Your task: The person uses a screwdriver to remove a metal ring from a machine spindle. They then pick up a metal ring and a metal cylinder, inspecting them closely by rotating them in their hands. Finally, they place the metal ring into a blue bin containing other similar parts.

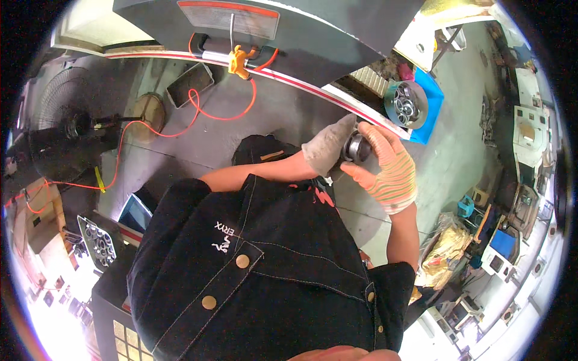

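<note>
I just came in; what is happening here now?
Someone in a black shirt holds a round metal part in the gloved right hand, between thumb and fingers. The gloved left hand is close beside it; whether it also grips is unclear. Ahead to the right, a round container holds shiny metal rings.

Left arm point(259, 174): black-sleeved above, bare forearm nearly level across the front of the body, reaching rightward. Left hand point(329, 145): gloved in pale grey, fingers together, angled ahead and right. Right arm point(402, 237): bare forearm, steeply forward. Right hand point(390, 171): gloved in stripes, thumb and fingers curved, turned toward the left.
</note>
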Available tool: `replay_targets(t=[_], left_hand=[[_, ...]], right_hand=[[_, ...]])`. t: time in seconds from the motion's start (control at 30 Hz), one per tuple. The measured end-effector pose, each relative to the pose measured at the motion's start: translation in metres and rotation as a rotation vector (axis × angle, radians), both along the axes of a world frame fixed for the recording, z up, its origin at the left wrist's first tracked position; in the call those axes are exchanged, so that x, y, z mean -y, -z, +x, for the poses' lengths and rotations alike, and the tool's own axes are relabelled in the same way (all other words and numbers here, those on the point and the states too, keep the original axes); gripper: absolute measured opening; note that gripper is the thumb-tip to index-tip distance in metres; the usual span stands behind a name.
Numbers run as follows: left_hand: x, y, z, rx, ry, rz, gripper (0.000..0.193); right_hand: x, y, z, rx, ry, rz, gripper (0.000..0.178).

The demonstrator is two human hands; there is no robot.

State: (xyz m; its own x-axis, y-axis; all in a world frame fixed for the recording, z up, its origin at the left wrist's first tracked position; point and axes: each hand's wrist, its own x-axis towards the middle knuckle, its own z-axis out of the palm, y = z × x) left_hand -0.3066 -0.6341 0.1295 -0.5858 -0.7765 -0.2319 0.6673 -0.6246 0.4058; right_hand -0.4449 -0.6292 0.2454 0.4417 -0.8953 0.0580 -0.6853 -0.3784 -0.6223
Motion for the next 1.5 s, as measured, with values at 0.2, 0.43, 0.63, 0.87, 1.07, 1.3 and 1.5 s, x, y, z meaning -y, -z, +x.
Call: replay_targets(t=[0.2,0.43,0.63,0.87,1.07,1.3,1.5], left_hand=[[-0.001,-0.001,0.003,0.259,0.001,-0.148,0.049],[0.008,-0.051,0.032,0.804,0.299,-0.556,0.068],[0.004,0.019,-0.002,0.398,0.08,-0.224,0.061],[0.007,-0.012,0.017,0.818,0.184,-0.634,0.065],[0.011,-0.035,0.034,0.869,0.215,-0.762,0.079],[0.007,-0.01,0.022,0.743,0.113,-0.58,0.085],[0.007,-0.029,0.029,0.816,0.19,-0.63,0.066]], right_hand=[[0.002,0.007,0.002,-0.045,-0.028,-0.027,0.071],[0.002,0.014,0.0,0.007,0.004,0.004,0.072],[0.004,0.016,0.001,-0.034,-0.009,-0.014,0.072],[0.006,0.016,0.002,-0.065,0.009,0.035,0.072],[0.009,0.02,0.001,-0.057,-0.027,0.032,0.074],[0.009,0.022,0.001,-0.063,-0.043,0.027,0.076],[0.005,0.023,0.001,-0.085,-0.031,-0.008,0.077]])
